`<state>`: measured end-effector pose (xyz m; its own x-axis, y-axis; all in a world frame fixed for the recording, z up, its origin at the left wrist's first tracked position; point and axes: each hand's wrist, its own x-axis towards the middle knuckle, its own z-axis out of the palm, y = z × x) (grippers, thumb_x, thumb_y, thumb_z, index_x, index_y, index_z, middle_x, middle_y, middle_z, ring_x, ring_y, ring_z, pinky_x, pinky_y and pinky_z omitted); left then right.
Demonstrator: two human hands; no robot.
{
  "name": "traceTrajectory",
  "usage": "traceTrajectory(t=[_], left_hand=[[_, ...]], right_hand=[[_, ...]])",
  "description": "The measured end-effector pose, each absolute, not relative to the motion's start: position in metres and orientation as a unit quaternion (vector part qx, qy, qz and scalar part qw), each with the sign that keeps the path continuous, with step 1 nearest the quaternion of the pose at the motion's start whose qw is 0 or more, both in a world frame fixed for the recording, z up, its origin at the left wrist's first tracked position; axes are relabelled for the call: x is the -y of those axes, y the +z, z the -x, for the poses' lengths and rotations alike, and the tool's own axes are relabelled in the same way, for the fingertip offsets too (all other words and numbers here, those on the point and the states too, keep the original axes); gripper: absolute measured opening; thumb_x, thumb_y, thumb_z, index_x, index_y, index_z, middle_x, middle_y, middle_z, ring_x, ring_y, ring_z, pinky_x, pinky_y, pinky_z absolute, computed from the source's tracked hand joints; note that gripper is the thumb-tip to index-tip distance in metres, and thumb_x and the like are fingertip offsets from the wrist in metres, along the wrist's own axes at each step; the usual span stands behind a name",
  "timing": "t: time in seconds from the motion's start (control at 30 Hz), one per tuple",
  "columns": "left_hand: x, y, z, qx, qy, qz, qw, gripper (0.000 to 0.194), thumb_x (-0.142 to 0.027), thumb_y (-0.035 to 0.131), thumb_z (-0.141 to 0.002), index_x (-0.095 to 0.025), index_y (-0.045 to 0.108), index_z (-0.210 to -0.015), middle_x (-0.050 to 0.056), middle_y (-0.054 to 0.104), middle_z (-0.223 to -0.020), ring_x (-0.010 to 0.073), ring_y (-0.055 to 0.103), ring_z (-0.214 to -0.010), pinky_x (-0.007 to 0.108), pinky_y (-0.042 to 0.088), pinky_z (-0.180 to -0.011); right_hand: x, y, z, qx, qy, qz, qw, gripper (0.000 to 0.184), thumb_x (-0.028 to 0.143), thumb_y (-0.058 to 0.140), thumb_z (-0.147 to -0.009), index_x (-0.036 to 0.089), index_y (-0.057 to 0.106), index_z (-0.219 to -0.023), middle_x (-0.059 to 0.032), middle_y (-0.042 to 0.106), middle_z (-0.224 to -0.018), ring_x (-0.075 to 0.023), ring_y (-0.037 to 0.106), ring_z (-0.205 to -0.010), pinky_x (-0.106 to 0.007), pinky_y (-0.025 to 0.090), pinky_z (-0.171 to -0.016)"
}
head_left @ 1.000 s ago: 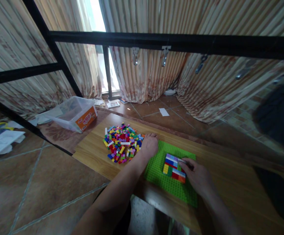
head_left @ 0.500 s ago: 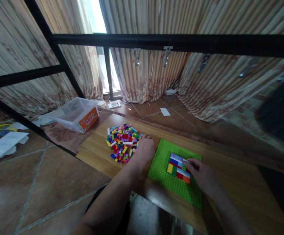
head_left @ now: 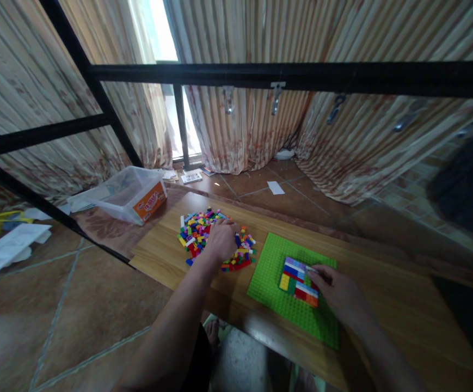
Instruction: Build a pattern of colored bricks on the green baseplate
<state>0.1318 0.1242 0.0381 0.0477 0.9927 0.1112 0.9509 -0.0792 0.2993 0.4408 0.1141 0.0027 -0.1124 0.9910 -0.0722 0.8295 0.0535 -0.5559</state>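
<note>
My left hand is over the loose pile of small coloured building bricks, its fingers curled down among them. The fingertips are hidden behind the back of the hand, so I cannot see what they hold. On the green studded baseplate lies a flat block of joined bricks in purple, blue, red, yellow, green, white and orange. My right hand rests at its right edge, thumb and fingers pinched together on a pale building brick at the upper right corner.
The wooden table carries the pile, the baseplate and a dark flat object at the right. A clear plastic bin with an orange label stands beyond the left end. A black metal bar with hanging clips crosses above the far side.
My left hand has moved left from the pile's right edge to over its middle, uncovering bricks on the right side. My right hand stays at the joined bricks. The view has shifted slightly.
</note>
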Motion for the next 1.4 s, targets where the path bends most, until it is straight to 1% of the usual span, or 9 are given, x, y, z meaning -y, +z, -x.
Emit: traceTrajectory(t=[0.17,0.37,0.5,0.77,0.97,1.1,1.23,1.3,1.4], left_hand=[[-0.120,0.037,-0.132,-0.690,0.117,-0.710,0.070,0.040,-0.013,0.055,-0.072,-0.024,0.072,-0.107,0.008,0.059,-0.131,0.0277,0.048,-0.122,0.043,0.039,-0.103],[-0.118,0.037,-0.134,-0.697,0.104,-0.707,0.067,0.037,-0.022,0.061,-0.073,-0.024,0.070,-0.109,0.008,0.056,-0.134,0.0313,0.045,-0.125,0.050,0.037,-0.103],[-0.118,0.038,-0.135,-0.696,0.099,-0.707,0.070,0.039,-0.021,0.062,-0.071,-0.025,0.070,-0.109,0.008,0.054,-0.137,0.0313,0.045,-0.126,0.051,0.037,-0.103],[-0.121,0.037,-0.138,-0.695,0.114,-0.706,0.073,0.023,-0.021,0.067,-0.070,-0.025,0.073,-0.091,0.007,0.052,-0.138,0.0309,0.043,-0.127,0.051,0.034,-0.105],[-0.123,0.037,-0.133,-0.694,0.113,-0.705,0.091,0.018,-0.031,0.071,-0.071,-0.026,0.074,-0.088,0.006,0.051,-0.139,0.0332,0.040,-0.131,0.058,0.028,-0.109],[-0.124,0.040,-0.124,-0.648,0.156,-0.736,0.116,0.014,-0.028,0.072,-0.070,-0.022,0.072,-0.082,0.007,0.059,-0.127,0.0283,0.050,-0.123,0.043,0.039,-0.105],[-0.124,0.048,-0.129,-0.556,0.216,-0.777,0.201,0.011,-0.026,0.064,-0.078,-0.016,0.068,-0.078,0.007,0.068,-0.095,0.0189,0.062,-0.092,0.031,0.048,-0.087],[-0.123,0.052,-0.139,-0.533,0.232,-0.771,0.261,0.012,-0.026,0.061,-0.081,-0.016,0.067,-0.083,0.005,0.068,-0.089,0.0160,0.062,-0.082,0.028,0.049,-0.079],[-0.120,0.054,-0.159,-0.501,0.229,-0.757,0.352,0.014,-0.026,0.060,-0.081,-0.015,0.066,-0.086,0.003,0.068,-0.085,0.0136,0.060,-0.076,0.024,0.048,-0.071]], right_hand=[[-0.114,0.003,-0.441,0.705,0.240,0.645,0.172,0.040,0.052,0.046,-0.084,0.021,0.069,-0.096,-0.0073,0.074,-0.089,-0.0240,0.067,-0.078,-0.035,0.047,-0.070],[-0.113,0.006,-0.439,0.707,0.236,0.644,0.174,0.040,0.051,0.046,-0.084,0.021,0.069,-0.095,-0.0070,0.074,-0.088,-0.0235,0.066,-0.076,-0.034,0.046,-0.069],[-0.113,0.006,-0.438,0.706,0.236,0.644,0.176,0.041,0.053,0.046,-0.084,0.021,0.069,-0.095,-0.0072,0.074,-0.089,-0.0239,0.067,-0.078,-0.034,0.046,-0.069],[-0.112,0.005,-0.438,0.712,0.227,0.640,0.180,0.040,0.052,0.046,-0.085,0.021,0.069,-0.094,-0.0062,0.074,-0.086,-0.0237,0.067,-0.077,-0.034,0.047,-0.068],[-0.111,0.006,-0.437,0.713,0.224,0.638,0.185,0.039,0.051,0.046,-0.085,0.021,0.070,-0.094,-0.0057,0.073,-0.083,-0.0218,0.066,-0.073,-0.032,0.046,-0.066],[-0.110,0.009,-0.435,0.717,0.231,0.633,0.178,0.038,0.048,0.045,-0.087,0.020,0.070,-0.096,-0.0055,0.072,-0.081,-0.0212,0.065,-0.073,-0.032,0.045,-0.067],[-0.110,0.012,-0.434,0.709,0.202,0.647,0.194,0.038,0.045,0.046,-0.088,0.018,0.068,-0.102,-0.0091,0.070,-0.092,-0.0227,0.064,-0.077,-0.035,0.047,-0.072],[-0.110,0.017,-0.431,0.695,0.160,0.657,0.243,0.039,0.044,0.046,-0.088,0.017,0.066,-0.107,-0.0113,0.068,-0.102,-0.0224,0.064,-0.080,-0.037,0.048,-0.077],[-0.104,0.030,-0.424,0.702,0.134,0.607,0.347,0.035,0.040,0.048,-0.089,0.019,0.065,-0.112,-0.0094,0.065,-0.106,-0.0204,0.063,-0.087,-0.036,0.049,-0.083]])
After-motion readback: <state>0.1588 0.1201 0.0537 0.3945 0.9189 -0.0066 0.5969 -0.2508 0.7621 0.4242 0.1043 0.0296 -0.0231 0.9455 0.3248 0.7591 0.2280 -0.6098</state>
